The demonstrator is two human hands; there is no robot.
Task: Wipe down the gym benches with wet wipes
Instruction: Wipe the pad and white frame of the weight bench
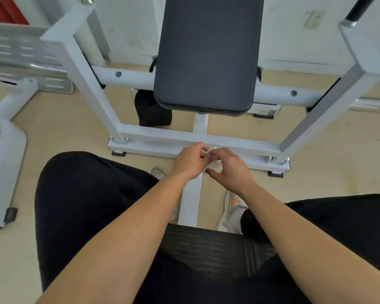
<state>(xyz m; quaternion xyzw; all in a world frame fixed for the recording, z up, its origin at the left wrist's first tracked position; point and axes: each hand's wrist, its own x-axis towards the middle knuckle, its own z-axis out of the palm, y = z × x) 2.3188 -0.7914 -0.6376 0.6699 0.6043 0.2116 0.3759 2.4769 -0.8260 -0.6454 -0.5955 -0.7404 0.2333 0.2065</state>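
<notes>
**Fig.** Head view, person seated, looking down.

**Hands.** L hand (190, 162) & R hand (228, 170) meet at centre of view. Fingers of both are curled, and both pinch one small white wipe (214, 166) held btw them. The wipe is bunched and mostly hidden by fingers, so its fold can't be told. Hands & wipe are seen over the near crossbar (158, 139) of the white frame (79, 69). Whether they touch it can't be told.

**Ahead.** Long black back pad (208, 58), near edge rounded, w/ the frame's bars sloping off to either side of it.

**Below.**
- Black ribbed seat (206, 242), front edge btw the knees.
- A white beam (190, 205) runs from the seat's front edge toward the crossbar.
- Black trousers (79, 205) lie along both side edges of the seat.

**Floor.**
- Grey-orange shoe (233, 207) just R of the beam.
- 2nd shoe (158, 172) L of the beam, partly hidden by the L wrist.
- Dark bag-like thing (151, 108) under the back pad's near L corner.
- The floor (64, 128) is beige.

**Far side.** White wall w/ socket (314, 18) at upper R. Other white gym gear (7, 137) along the L edge, blurred.
</notes>
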